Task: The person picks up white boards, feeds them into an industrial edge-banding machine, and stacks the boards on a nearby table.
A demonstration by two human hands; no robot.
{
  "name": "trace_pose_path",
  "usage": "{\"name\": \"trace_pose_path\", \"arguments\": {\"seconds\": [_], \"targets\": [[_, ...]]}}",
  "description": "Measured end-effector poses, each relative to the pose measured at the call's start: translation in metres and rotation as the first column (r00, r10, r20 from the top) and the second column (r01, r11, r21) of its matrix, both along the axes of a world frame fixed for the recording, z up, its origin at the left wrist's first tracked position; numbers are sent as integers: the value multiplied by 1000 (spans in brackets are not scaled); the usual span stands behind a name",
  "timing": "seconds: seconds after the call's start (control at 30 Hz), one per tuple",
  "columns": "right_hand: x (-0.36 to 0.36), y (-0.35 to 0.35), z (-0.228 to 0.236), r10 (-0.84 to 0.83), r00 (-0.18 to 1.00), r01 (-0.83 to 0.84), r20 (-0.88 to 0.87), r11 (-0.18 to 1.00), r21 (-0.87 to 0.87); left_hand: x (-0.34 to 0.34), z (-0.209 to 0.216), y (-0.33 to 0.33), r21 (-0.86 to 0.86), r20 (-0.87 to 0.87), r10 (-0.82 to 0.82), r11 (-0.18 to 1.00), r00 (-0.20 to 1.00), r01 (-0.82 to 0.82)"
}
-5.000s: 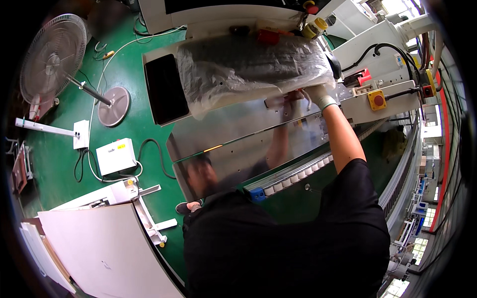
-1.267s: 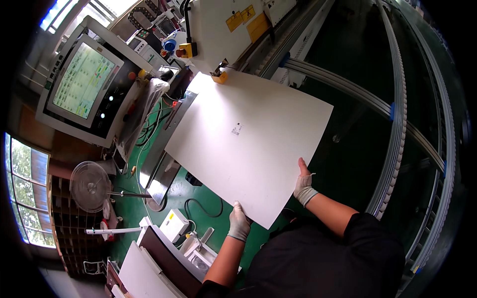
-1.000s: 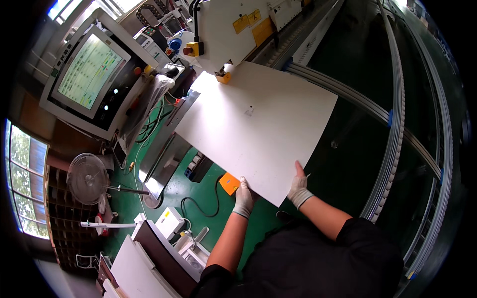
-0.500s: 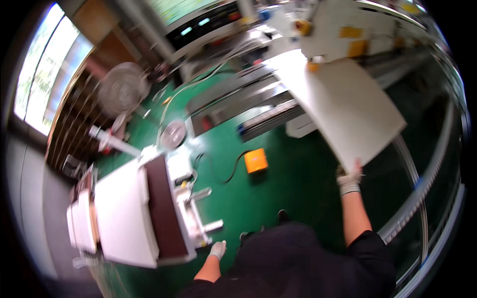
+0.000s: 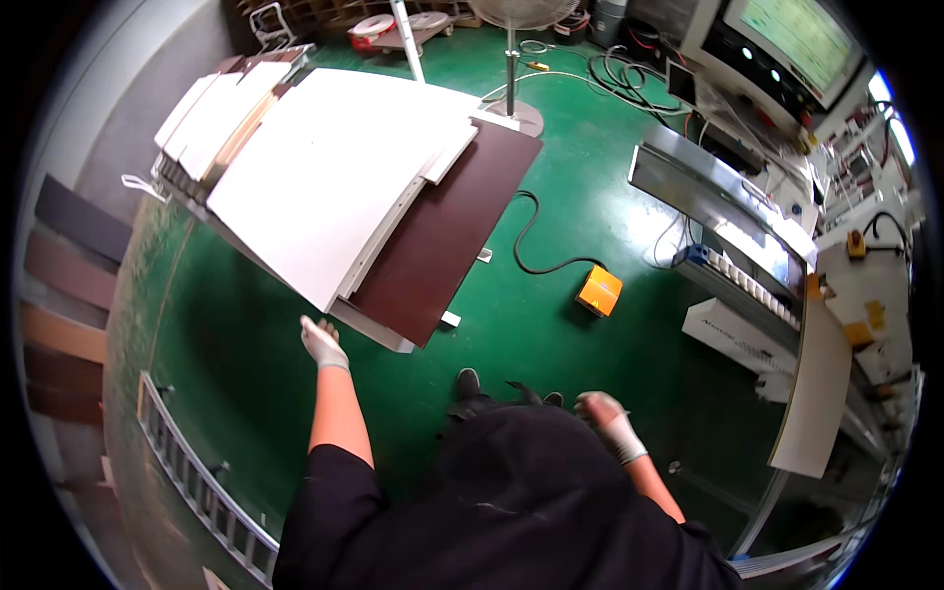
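Observation:
My left hand, in a pale glove with bare fingertips, is open just below the near corner of a large white panel. That panel tops a stack of boards, and I cannot tell whether my fingers touch it. Under it, a dark brown board sticks out to the right. My right hand, gloved the same way, hangs over the green floor beside my body. Its fingers are smeared by motion, and no held thing shows. At the right, a pale panel rests at the machine, apart from my right hand.
An orange foot pedal with a black cable lies on the green floor ahead. Beyond it stands a fan's round base. A machine with a roller rail fills the right side. A metal roller frame lies at lower left.
The view has swung left, toward the stack of boards. My right hand has let go of the pale panel at the machine. My left hand has come up to the white panel's corner.

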State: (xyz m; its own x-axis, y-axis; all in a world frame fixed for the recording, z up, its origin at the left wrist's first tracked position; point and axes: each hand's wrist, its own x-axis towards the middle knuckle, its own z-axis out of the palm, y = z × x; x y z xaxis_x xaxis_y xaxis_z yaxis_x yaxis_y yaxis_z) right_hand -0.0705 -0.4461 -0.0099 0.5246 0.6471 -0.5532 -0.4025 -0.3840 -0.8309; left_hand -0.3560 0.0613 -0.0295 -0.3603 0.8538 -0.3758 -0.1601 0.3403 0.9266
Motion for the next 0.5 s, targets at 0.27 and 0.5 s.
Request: {"name": "trace_pose_path", "arguments": {"seconds": [0.27, 0.5], "targets": [[2, 28, 41, 543, 758, -295, 361, 779, -553, 11, 25, 60, -147, 132, -326, 928, 936, 343], [-4, 97, 33, 381, 750, -190, 541, 907, -375, 5, 35, 42, -105, 152, -569, 804, 808, 586]]}}
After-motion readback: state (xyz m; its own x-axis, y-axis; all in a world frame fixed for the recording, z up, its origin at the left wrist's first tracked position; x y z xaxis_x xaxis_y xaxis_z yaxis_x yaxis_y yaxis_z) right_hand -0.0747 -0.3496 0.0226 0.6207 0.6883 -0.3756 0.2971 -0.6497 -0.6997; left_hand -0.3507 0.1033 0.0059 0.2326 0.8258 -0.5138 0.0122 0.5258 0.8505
